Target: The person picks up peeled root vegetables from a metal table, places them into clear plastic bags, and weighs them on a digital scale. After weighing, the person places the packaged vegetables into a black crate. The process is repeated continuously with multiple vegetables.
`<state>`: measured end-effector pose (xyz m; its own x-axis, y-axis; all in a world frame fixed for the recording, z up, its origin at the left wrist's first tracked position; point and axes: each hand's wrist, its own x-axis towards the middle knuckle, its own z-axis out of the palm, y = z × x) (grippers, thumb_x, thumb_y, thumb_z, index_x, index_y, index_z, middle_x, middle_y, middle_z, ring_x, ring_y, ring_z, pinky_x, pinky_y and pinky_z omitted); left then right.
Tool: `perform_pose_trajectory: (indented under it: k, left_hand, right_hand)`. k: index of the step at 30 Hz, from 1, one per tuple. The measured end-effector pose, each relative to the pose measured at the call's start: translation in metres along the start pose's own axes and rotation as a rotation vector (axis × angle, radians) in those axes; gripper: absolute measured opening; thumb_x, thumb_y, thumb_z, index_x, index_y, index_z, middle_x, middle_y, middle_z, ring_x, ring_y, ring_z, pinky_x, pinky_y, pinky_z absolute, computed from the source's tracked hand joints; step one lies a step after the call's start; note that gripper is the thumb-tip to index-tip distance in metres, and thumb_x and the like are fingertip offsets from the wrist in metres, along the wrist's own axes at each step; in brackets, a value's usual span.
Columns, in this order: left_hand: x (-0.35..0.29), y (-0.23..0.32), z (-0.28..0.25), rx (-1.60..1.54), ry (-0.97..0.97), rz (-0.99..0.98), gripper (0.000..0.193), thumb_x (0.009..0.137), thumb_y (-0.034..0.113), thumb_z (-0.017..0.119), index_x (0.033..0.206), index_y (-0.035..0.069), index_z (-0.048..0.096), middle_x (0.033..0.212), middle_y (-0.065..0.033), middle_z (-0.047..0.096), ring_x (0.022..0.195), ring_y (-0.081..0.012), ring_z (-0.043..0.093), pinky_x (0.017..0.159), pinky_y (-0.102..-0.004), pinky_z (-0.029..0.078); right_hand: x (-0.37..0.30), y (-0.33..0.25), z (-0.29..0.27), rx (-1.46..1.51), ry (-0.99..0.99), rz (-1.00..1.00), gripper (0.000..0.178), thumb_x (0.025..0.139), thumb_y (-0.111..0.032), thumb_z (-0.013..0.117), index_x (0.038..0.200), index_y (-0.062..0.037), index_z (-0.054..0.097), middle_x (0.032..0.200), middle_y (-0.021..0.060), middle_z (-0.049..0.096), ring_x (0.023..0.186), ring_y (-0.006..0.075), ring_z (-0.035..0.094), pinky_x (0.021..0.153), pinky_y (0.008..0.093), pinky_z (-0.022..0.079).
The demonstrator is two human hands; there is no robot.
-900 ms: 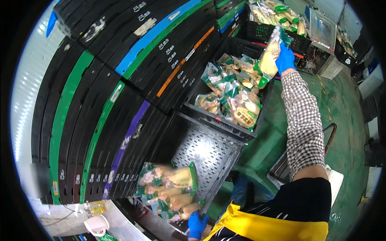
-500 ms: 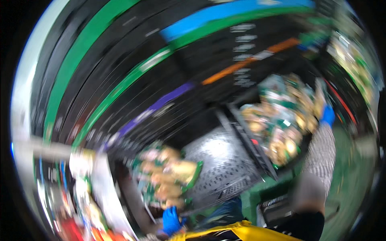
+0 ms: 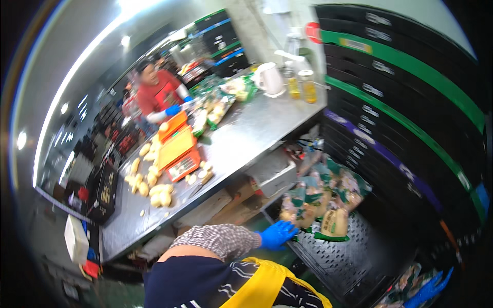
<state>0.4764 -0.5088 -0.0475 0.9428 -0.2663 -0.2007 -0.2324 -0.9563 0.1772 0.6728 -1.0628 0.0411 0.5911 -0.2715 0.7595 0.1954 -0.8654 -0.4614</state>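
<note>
My left hand (image 3: 277, 235), in a blue glove with fingers stretched out, rests at the left rim of a black perforated crate (image 3: 354, 251). Its fingertips come close to clear-and-green bags of pale potato-like produce (image 3: 308, 203) grouped at the crate's far end; whether they touch is unclear. One such bag (image 3: 335, 223) lies at the front of the group. At the lower right edge, my gloved right hand (image 3: 430, 290) spreads its fingers beside more bagged produce (image 3: 403, 287), holding nothing that I can see.
Stacked black crates (image 3: 390, 92) rise at the right. To the left, a metal table (image 3: 241, 149) bears an orange scale (image 3: 177, 149), loose pale tubers (image 3: 160, 196), a white kettle (image 3: 269, 79) and bottles of yellow liquid (image 3: 307, 87). A co-worker in red (image 3: 159, 95) works behind it.
My view has swung left, bringing the metal table and co-worker into sight. My right hand, earlier at a bag in the right-hand crate, now shows spread fingers. My left hand stays by the perforated crate.
</note>
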Motion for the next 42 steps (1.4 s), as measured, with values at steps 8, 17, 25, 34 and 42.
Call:
perform_pose_trajectory:
  k: [8,17,25,34,42]
  left_hand:
    - [-0.105,-0.07,-0.029,-0.12,0.544,-0.283,0.067,0.07,0.022,0.064,0.128,0.006,0.034,0.122,-0.0232,0.038,0.11,-0.0405,0.039,0.093,-0.0461,0.034]
    - [-0.377,-0.236,-0.003,-0.11,1.121,-1.283,0.068,0.071,0.026,0.066,0.126,0.0,0.035,0.121,-0.0254,0.038,0.113,-0.04,0.037,0.095,-0.0447,0.031]
    - [-0.547,-0.313,0.058,-0.33,1.455,-1.774,0.066,0.074,0.019,0.065,0.127,-0.001,0.031,0.121,-0.0203,0.038,0.116,-0.0336,0.035,0.097,-0.0405,0.029]
    - [-0.588,-0.349,0.078,-0.452,1.378,-1.845,0.067,0.073,0.025,0.068,0.125,-0.001,0.034,0.12,-0.0197,0.041,0.111,-0.0325,0.039,0.094,-0.0389,0.033]
    - [-0.526,-0.323,0.011,-0.412,0.759,-1.299,0.1,0.057,0.057,0.069,0.134,0.008,0.027,0.132,-0.0216,0.028,0.122,-0.0417,0.025,0.099,-0.0521,0.02]
  right_hand:
    - [-0.087,-0.363,0.131,0.663,-0.523,-0.343,0.029,0.088,-0.01,0.044,0.114,0.0017,0.049,0.101,0.0136,0.054,0.093,0.0221,0.052,0.088,0.0312,0.041]
    - [-0.317,-0.682,0.124,1.109,-1.57,-0.743,0.027,0.077,-0.009,0.061,0.104,-0.0067,0.059,0.101,0.0123,0.059,0.093,0.0259,0.057,0.083,0.032,0.043]
    - [-0.427,-0.814,0.099,0.938,-1.837,-1.524,0.039,0.079,-0.023,0.057,0.115,-0.0104,0.05,0.111,0.0131,0.054,0.1,0.0305,0.052,0.083,0.0391,0.043]
    - [-0.488,-0.886,0.105,0.921,-1.823,-1.459,0.052,0.073,-0.018,0.063,0.122,-0.0127,0.045,0.117,0.0137,0.048,0.104,0.0305,0.048,0.087,0.0388,0.04]
    - [-0.542,-0.945,0.116,0.992,-1.638,-1.69,0.083,0.063,-0.035,0.072,0.132,-0.0104,0.033,0.129,0.0248,0.033,0.116,0.0381,0.037,0.096,0.0429,0.032]
